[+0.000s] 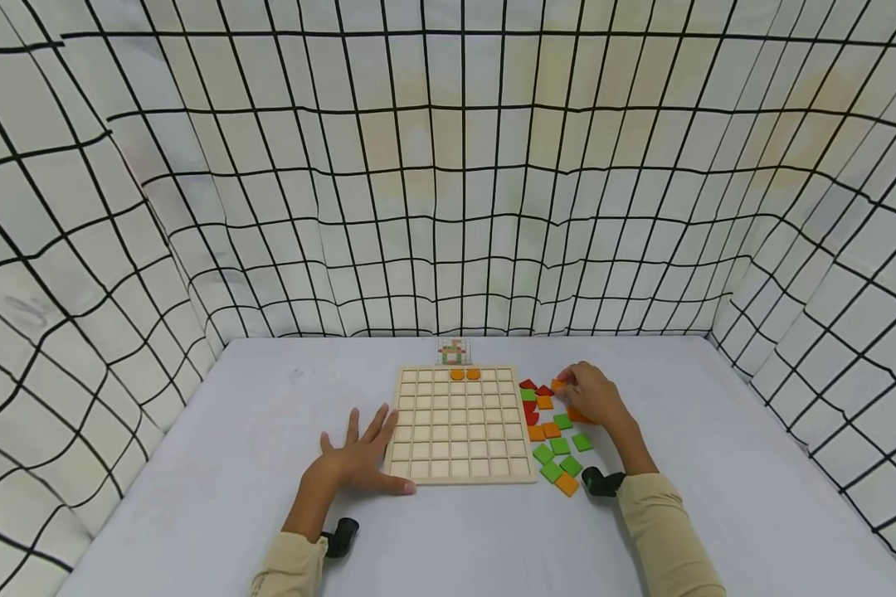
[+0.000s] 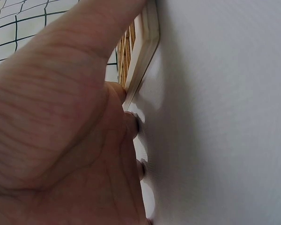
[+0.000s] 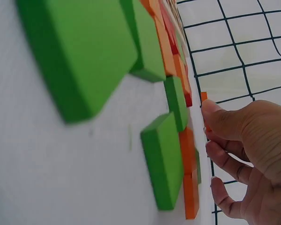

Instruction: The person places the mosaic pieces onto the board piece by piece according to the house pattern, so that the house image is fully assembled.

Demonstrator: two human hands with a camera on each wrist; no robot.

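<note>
A wooden grid board (image 1: 463, 480) lies on the white table, with two round orange pieces (image 1: 457, 376) in cells of its far row. Fingers spread, my left hand (image 1: 358, 460) rests at the board's left side, its thumb along the front edge. In the left wrist view the palm hides most of the board. Right of the board, my right hand (image 1: 596, 398) pinches an orange tile (image 3: 204, 96) between thumb and fingertips, over the far part of the loose pieces. Green tiles (image 1: 560, 446), orange tiles (image 1: 567, 483) and red pieces (image 1: 532, 419) lie scattered there.
A small card with a printed colour pattern (image 1: 454, 351) lies behind the board's far edge. White walls with a black grid net (image 1: 463, 199) enclose the table (image 1: 448, 539) at the back and sides. Each wrist carries a black camera (image 1: 341, 537).
</note>
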